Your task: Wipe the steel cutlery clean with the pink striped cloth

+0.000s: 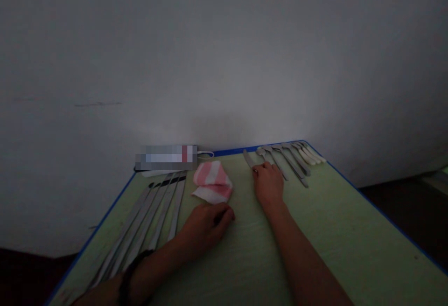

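My right hand (268, 184) lies on the green table (350, 231) with its fingers closed on the handle of a metal table knife (248, 158), leftmost in a row of cutlery (290, 156). My left hand (206, 226) rests on the table with fingers curled loosely, just in front of a folded pink and white cloth (212, 182). Nothing shows inside the left hand.
Several long metal tongs or skewers (154, 217) lie side by side on the table's left part. A blurred box (166, 157) with a white cable sits at the back edge. The table has a blue rim and stands against a pale wall.
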A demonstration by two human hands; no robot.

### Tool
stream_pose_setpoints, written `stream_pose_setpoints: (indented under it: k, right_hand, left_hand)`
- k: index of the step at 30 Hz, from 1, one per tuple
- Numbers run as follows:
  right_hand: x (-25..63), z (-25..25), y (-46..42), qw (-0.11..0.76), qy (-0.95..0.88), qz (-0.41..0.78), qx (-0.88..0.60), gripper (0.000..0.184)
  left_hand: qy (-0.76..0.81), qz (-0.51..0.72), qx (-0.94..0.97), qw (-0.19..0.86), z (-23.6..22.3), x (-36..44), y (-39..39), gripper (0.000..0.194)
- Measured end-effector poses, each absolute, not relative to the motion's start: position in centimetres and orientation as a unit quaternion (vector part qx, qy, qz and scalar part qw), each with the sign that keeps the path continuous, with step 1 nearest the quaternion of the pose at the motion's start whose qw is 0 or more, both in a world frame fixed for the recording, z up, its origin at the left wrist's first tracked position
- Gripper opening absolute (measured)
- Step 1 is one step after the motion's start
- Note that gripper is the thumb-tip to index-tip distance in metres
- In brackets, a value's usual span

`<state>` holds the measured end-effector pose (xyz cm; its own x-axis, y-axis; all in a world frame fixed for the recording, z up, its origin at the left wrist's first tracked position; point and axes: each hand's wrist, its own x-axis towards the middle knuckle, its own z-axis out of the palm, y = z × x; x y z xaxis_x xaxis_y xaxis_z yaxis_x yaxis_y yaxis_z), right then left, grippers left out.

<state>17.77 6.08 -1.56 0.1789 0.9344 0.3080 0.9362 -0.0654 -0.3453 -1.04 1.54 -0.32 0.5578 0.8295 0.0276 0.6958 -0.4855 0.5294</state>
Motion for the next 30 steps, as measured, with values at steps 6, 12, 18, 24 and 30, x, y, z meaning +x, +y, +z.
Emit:
stream_pose_setpoints:
  k: [6,12,18,24,30]
  right_hand:
    - [18.1,-1.6,5.8,0.257,-0.605,-0.059,-0.751,0.026]
    - [18.7,-1.9,6.0,0.285,-0.576,-0.073,-0.763,0.017]
    - [18.9,-2.2,6.3,0.308,-0.580,-0.083,-0.750,0.020]
    - [18.7,-2.2,6.4,0.341,-0.596,-0.085,-0.722,0.022]
    - [16.6,-1.9,6.5,0.372,-0.673,-0.052,-0.637,0.018]
  left_hand:
    - [0.441,0.133,0.860,0.220,-0.4,-1.1,1.5,0.035]
    - [0.436,0.132,0.863,0.218,-0.4,-1.2,1.4,0.035]
    - [0.442,0.134,0.859,0.222,-0.4,-1.1,1.5,0.034]
    - [0.440,0.139,0.862,0.209,-0.8,-1.1,1.5,0.033]
    - [0.438,0.169,0.847,0.248,-0.4,-1.1,1.5,0.029]
